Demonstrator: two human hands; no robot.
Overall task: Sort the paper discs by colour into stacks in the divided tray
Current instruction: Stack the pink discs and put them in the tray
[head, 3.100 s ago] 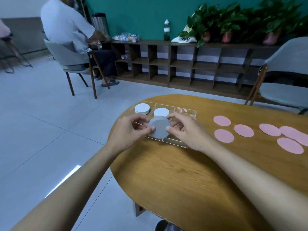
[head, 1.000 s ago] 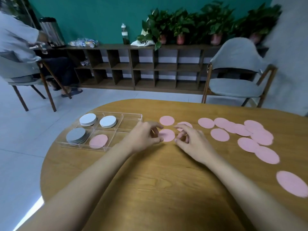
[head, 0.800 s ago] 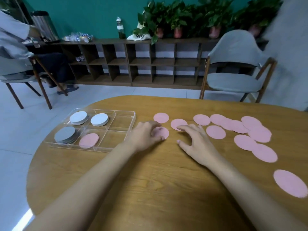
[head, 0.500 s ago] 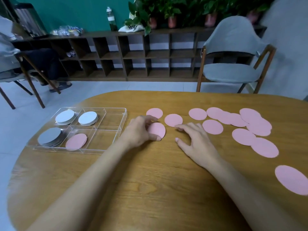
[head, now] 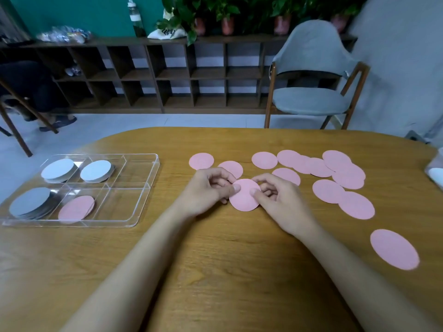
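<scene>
Both my hands pinch one pink disc point(head: 244, 196) just above the wooden table: my left hand point(head: 208, 190) grips its left edge, my right hand point(head: 279, 200) its right edge. Several more pink discs point(head: 335, 173) lie loose on the table to the right, one apart at the near right point(head: 394, 249). The clear divided tray point(head: 143, 188) sits at the left. It holds two white stacks point(head: 58, 169) in the back compartments, a grey stack point(head: 31, 204) and a pink disc point(head: 76, 208) in the front ones. Its two right compartments hold nothing.
A grey chair point(head: 311, 75) stands behind the table. A dark wooden shelf unit point(head: 167, 75) with plants lines the back wall. A clear container point(head: 436, 171) shows at the table's right edge. A seated person's legs point(head: 36, 92) are at the far left.
My left hand has drawn a pink disc nearer and lifted it, and my right hand has come onto its right edge. The view has tilted down toward the table.
</scene>
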